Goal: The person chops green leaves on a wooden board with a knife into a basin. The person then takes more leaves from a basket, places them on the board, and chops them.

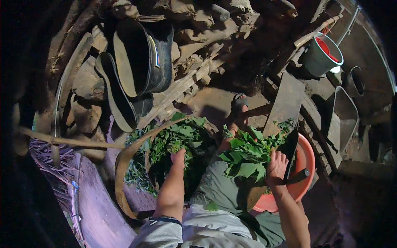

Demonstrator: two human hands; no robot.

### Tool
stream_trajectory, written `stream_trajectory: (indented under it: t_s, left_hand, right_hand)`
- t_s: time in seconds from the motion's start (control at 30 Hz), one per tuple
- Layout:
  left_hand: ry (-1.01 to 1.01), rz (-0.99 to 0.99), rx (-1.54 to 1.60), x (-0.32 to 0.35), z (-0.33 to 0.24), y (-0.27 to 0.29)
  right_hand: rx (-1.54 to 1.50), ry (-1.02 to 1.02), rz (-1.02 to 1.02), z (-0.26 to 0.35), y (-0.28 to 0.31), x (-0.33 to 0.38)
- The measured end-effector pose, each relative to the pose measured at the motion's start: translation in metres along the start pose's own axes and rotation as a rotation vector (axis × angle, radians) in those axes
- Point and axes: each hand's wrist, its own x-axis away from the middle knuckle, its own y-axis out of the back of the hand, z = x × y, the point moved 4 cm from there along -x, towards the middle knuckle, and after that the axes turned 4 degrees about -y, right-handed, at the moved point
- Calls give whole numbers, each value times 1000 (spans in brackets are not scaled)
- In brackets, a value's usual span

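Head view, looking down over a person seated on dark ground, grey trousers [219, 190] filling the near middle.

Left hand [178, 157]: reaches forward into a heap of green leaves [173, 138] lying inside a round woven basket [122, 165]. Fingers are buried among the leaves, so I cannot tell whether they are closed on any. Left forearm is bare, with a pale sleeve [159, 231] rolled at the elbow.

Right hand [276, 165]: fingers curled over a bunch of leafy greens [247, 155], pressing it down at the near edge of the bunch. The bunch lies over the person's right knee, just left of an orange plastic basin [305, 165]. A dark flat blade [289, 144] stands just right of the hand, its handle [300, 177] crossing the basin's rim; the hand's heel looks close to that handle, contact unclear.

A sandalled foot [240, 103] shows beyond the bunch, on bare earth.

Far left: a black rubber tub [142, 58] tipped on its side, a second dark curved piece below it, stones and split wood around. Far right: a grey bucket with a red inside [322, 53], and a metal pan [343, 115] near it. Near left: a bundle of dry sticks [58, 165] beside a mud wall.

Light is dim; edges are dark.
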Motion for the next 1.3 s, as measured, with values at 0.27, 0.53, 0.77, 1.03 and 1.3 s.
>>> stream_trajectory:
  t_s: [0.27, 0.53, 0.77, 1.03, 1.3]
  left_hand:
    - [-98, -158, 31, 42, -14, 13]
    - [-210, -174, -245, 74, -72, 47]
    - [-546, 28, -515, 138, -151, 34]
    - [-1155, 455, -844, 230, -248, 4]
    - [-1952, 714, -1059, 334, -281, -129]
  right_hand:
    - [-55, -60, -45, -14, -4, 1]
    - [-163, -99, -32, -5, -4, 0]
    - [-193, -137, -133, -7, -12, 3]
    - [-223, -140, -155, -2, -7, 2]
    - [-106, -87, -209, 4, 10, 7]
